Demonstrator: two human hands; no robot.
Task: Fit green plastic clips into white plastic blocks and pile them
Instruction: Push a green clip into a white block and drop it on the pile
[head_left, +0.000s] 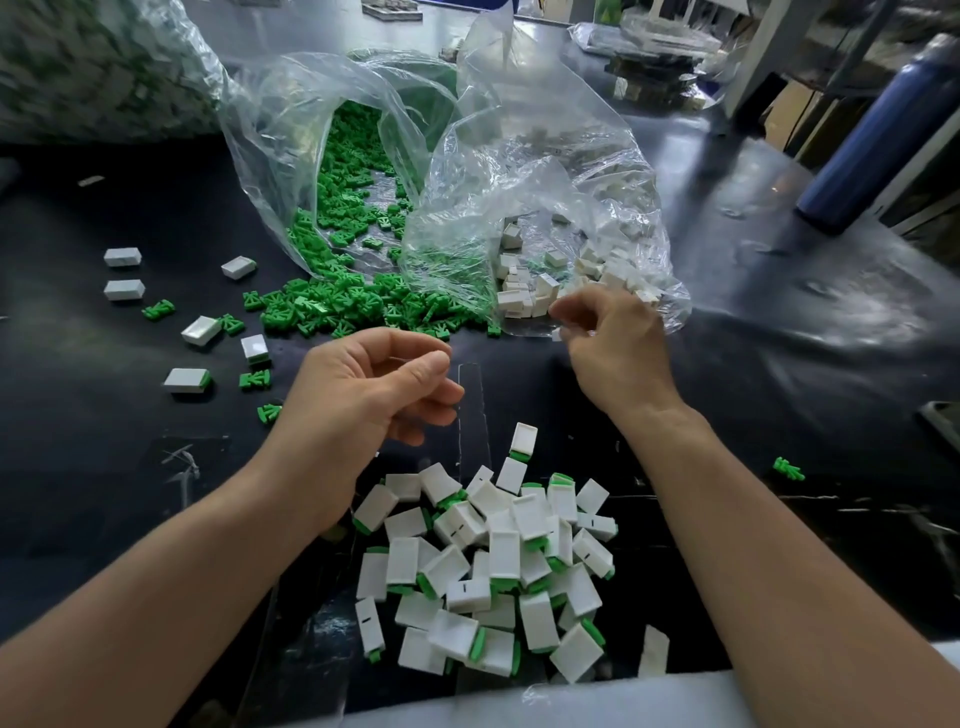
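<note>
Black table (779, 364), head view. Far left, a big full bag (93, 62), contents blurred. Centre, a clear bag of clips (280, 145) lies open toward the person, with green clips (337, 306) spilled from its mouth in a heap. Just right of it, and overlapping it, is a clear bag of blocks (519, 171) with white blocks (524, 296) at its mouth. Near edge, between the forearms: the pile of finished blocks (498, 571), white with green showing at their ends. A few stray blocks (123, 257) and single clips lie apart on the left. Right hand (613, 348) is at the mouth of the block bag, fingers curled down among the blocks. A white bit shows at the fingertips, but I cannot tell if one is gripped. Left hand (363, 389) hangs above the table near the clip heap, fingers loosely curled, nothing visible in it. Judgement: the fetching step, drawing a fresh block. The next move likely calls for the left hand to pick one clip from the heap, turn it to the block's open end and press it home, then drop the piece on the pile.
</note>
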